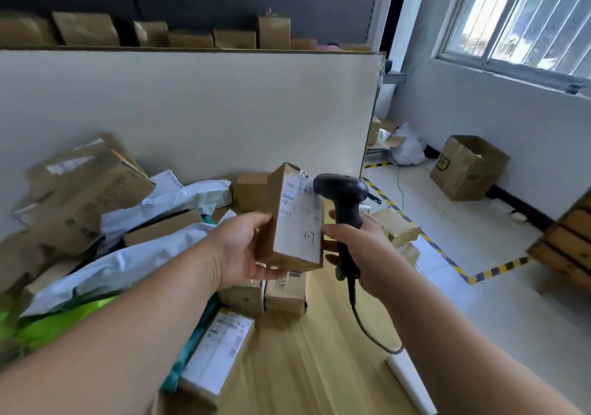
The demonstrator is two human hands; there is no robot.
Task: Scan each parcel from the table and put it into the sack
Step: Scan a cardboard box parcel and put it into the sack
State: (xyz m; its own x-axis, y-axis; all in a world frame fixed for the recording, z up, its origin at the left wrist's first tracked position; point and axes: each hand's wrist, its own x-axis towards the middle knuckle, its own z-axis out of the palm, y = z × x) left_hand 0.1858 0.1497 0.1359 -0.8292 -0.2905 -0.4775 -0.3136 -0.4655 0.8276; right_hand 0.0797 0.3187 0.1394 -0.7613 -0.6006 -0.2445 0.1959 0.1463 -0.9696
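Step in hand: scanning. My left hand [238, 248] gripped a small parcel [297, 222] above the middle of the table [319, 350]. The thumb lay on the parcel's left side, the fingers curled under its base, and the label faced me. My right hand [361, 248] was wrapped round the handle of the scanner [343, 197], whose head sat just beside the label's upper right edge.

No beam or reading showed, so I judged the scan unconfirmed. The next move called for the scanner's window to face the barcode at the top of the label squarely. The parcel would then go to the sack. The sack was not in view, so I would need to turn to find it.

A labelled box [217, 357] lay at the table's near edge. Further along the left edge, mailing bags [128, 264] and brown boxes were heaped up to the partition [192, 110] at the far edge.

Containers: an open carton [467, 168] stood on the floor beyond the table's right edge, against the wall. Its inside was hidden.
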